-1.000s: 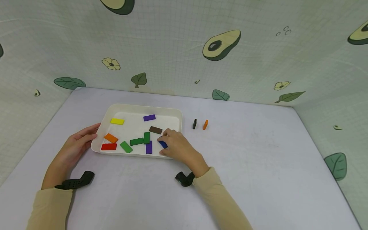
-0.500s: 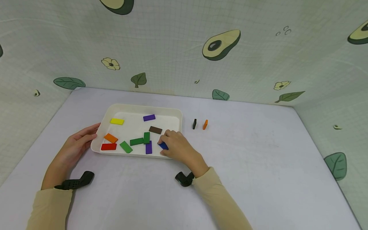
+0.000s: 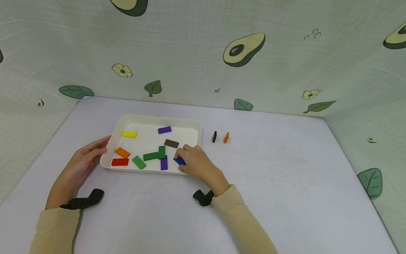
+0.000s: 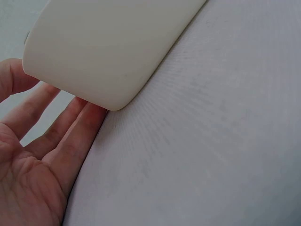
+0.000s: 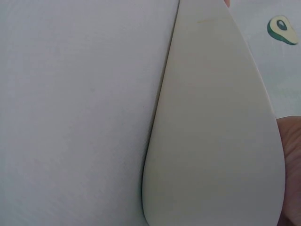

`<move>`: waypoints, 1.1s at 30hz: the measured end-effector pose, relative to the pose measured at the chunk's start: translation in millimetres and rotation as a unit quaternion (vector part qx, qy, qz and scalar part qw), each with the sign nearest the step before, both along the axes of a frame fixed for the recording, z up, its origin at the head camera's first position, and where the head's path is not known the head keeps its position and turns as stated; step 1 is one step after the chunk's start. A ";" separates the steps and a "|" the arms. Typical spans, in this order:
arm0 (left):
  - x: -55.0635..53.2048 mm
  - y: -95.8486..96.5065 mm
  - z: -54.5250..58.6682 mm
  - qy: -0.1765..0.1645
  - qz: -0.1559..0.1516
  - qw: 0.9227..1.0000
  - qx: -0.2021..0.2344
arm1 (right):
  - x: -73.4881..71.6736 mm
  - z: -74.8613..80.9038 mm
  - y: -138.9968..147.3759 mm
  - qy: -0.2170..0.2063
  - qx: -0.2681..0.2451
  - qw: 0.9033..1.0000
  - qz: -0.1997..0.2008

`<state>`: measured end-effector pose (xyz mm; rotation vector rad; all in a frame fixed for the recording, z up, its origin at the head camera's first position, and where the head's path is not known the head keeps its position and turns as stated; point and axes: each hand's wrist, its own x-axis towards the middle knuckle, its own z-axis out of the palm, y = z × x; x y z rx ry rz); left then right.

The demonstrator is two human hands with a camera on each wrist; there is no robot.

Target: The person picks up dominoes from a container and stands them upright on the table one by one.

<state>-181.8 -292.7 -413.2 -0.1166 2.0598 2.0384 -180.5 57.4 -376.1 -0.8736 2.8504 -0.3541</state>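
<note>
In the head view, my right hand (image 3: 199, 162) reaches over the near right corner of a shallow white tray (image 3: 152, 118). Its fingertips and thumb pinch a blue domino-like block (image 3: 179, 161), partly hidden by the hand. My left hand (image 3: 83, 160) touches the tray's left end with fairly straight fingers. Those fingers (image 4: 70, 136) lie against the outside of the wall in the left wrist view. Near the blue block lie a brown block (image 3: 171, 143), a purple block (image 3: 164, 163) and two dark green blocks (image 3: 151, 156). The right wrist view mostly shows the tray's outer wall (image 5: 211, 122).
Farther left in the tray lie yellow (image 3: 129, 134), orange (image 3: 122, 152), red (image 3: 120, 162) and lighter green (image 3: 139, 162) blocks, with another purple block (image 3: 164, 130) toward the back. Right of the tray, a black block (image 3: 214, 137) and an orange block (image 3: 226, 137) stand on edge on the white tabletop (image 3: 279, 176).
The right hand has shifted very slightly, and more of the blue block shows between its fingertips and thumb. The left hand, tray and other blocks stay where they were.
</note>
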 end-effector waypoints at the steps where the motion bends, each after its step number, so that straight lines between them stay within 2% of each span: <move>1: 0.1 0.1 0.1 0.000 0.000 1.000 0.000 | 0.1 0.2 0.1 -0.001 -0.001 1.000 0.000; 19: 0.6 0.0 0.3 0.000 -0.003 1.000 -0.009 | -0.5 0.4 0.5 -0.009 -0.008 1.000 -0.007; 28: 0.6 0.0 -0.1 0.001 -0.007 1.000 0.002 | 0.2 2.5 2.1 -0.020 -0.028 0.999 -0.006; 33: 0.5 0.2 0.1 0.001 -0.007 1.000 0.003 | -0.3 3.9 3.3 -0.040 -0.051 0.998 -0.016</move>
